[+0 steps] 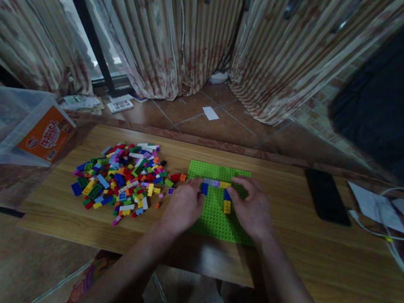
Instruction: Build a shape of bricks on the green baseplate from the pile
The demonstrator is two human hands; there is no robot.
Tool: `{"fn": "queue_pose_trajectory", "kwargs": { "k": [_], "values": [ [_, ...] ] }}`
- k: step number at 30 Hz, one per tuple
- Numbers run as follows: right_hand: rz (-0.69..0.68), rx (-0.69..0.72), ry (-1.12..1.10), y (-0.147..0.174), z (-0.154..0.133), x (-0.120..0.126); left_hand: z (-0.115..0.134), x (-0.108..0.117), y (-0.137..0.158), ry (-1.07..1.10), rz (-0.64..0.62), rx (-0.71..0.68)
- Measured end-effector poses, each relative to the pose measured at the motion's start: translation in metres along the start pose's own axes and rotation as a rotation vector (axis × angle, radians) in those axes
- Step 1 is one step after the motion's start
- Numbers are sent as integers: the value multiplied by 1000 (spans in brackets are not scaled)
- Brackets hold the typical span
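Note:
A row of toy building bricks [212,183], grey, lilac and yellow, runs across the upper part of the green baseplate [210,223]. Below its left end sits a blue brick [204,189]. A short column with blue and a yellow brick [227,207] comes down from its right end. My left hand [183,205] lies over the plate's left edge, its curled fingers closed at the row's left end and hiding part of it. From the other side, my right hand [253,209] has thumb and index finger around the row's right end. Exact fingertip contact is hard to make out.
A big pile of mixed bricks [122,175] covers the wooden table [278,254] left of the plate. A clear plastic bin [2,142] lies further left. A black phone [327,196], paper [376,205] and white cables [372,231] are on the right.

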State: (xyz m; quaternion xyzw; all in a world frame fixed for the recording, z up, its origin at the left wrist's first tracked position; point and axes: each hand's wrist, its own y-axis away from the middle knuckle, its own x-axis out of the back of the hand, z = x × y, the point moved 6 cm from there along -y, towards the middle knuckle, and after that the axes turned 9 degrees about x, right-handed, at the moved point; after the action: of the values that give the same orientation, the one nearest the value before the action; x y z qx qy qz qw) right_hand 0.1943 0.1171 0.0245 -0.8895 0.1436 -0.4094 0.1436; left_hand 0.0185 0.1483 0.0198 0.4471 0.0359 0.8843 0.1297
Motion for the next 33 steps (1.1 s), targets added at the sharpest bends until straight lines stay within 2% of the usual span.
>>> {"fn": "queue_pose_trajectory", "kwargs": {
  "k": [11, 14, 19, 24, 28, 33],
  "values": [
    [8, 4, -4, -1, -1, 0, 0, 1, 1, 30, -35, 11],
    [5, 16, -2, 0, -1, 0, 1, 0, 3, -5, -2, 24],
    [-7, 19, 9, 2, 1, -1, 7, -4, 5, -183, 47, 94],
    [-24, 9, 30, 2, 4, 0, 12, -4, 6, -203, 87, 83],
    [-50, -22, 41, 3, 6, -2, 6, 8, 10, -198, 105, 86],
    [-90, -43, 72, 5, 9, -7, -18, 46, 9, -190, 213, 177]
  ]
}}
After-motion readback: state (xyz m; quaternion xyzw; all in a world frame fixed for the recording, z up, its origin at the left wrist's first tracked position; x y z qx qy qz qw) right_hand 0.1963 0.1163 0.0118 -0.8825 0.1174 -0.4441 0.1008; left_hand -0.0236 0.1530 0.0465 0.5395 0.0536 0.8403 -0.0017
